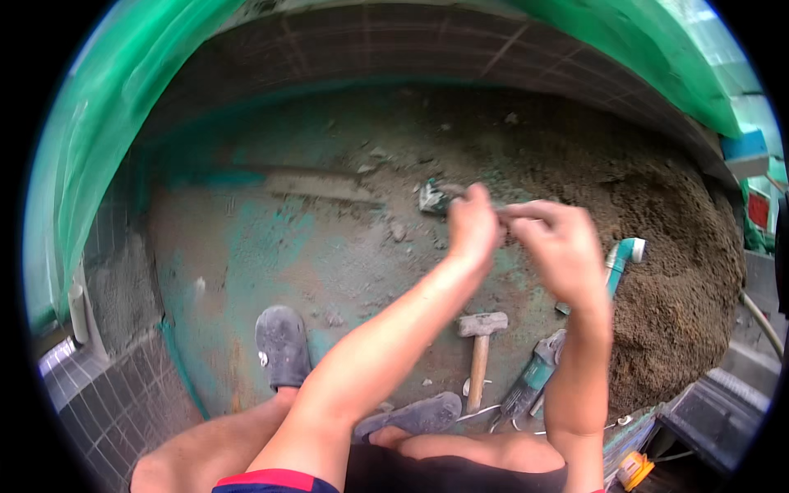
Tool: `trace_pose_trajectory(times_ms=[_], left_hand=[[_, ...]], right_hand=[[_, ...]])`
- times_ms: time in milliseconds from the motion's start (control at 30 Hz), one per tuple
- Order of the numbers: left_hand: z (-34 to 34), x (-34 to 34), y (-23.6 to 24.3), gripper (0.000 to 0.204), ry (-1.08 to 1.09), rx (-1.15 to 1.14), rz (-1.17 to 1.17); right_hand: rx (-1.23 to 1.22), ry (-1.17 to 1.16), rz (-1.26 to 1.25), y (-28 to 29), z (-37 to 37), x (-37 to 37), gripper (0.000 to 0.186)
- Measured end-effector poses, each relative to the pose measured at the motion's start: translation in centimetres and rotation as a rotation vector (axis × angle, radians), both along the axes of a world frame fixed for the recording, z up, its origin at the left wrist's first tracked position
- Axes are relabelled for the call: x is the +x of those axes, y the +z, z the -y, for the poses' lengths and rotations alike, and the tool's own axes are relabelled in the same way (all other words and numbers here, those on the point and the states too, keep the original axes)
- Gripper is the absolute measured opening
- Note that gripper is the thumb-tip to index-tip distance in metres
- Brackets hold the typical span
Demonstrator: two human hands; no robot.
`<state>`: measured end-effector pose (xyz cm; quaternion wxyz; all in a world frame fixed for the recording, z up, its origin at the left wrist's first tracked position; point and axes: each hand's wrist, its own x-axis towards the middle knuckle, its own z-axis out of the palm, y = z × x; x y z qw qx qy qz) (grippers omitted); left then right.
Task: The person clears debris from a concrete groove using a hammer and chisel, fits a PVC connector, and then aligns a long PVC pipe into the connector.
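My two hands are raised over the dirty floor, both blurred by motion. My left hand (475, 226) is closed round a dark, rod-like thing, which ends in a pale, green-stained block (431, 197) to its left. Just to the right, my right hand (563, 246) is closed on a greyish bar (516, 211) that reaches toward my left hand. Whether bar and block are one tool cannot be made out, as my fingers cover the middle. Below my hands lies a hammer (479, 353) with a wooden handle, beside a teal power tool (532, 380).
A large heap of damp sand (674, 320) fills the right side. Against it leans a green pipe with a white-ended elbow (623, 256). A flat board (320, 186) lies at the far left. Green sheeting (140, 99) hangs around tiled walls. An orange-yellow container (634, 470) stands lower right.
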<state>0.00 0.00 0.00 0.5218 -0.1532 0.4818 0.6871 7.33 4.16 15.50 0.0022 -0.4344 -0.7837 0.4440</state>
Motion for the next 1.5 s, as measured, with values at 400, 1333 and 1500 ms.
trace_pose_trajectory(times_ms=[400,1333,1500], left_hand=[[-2.1,1.1,3.4,0.037,0.197,-0.040,0.028],[4.2,-14.2,-9.7,0.039,-1.134,-0.179,-1.593],[3.3,-17.6,-12.2,0.028,-1.090,0.042,-1.675]], right_hand=[[-0.065,0.080,0.150,3.4,-4.4,-1.9,0.037],[-0.468,-0.026,-0.026,-16.0,28.0,19.6,0.029],[-0.439,-0.870,-0.431,-14.6,28.7,28.4,0.022]])
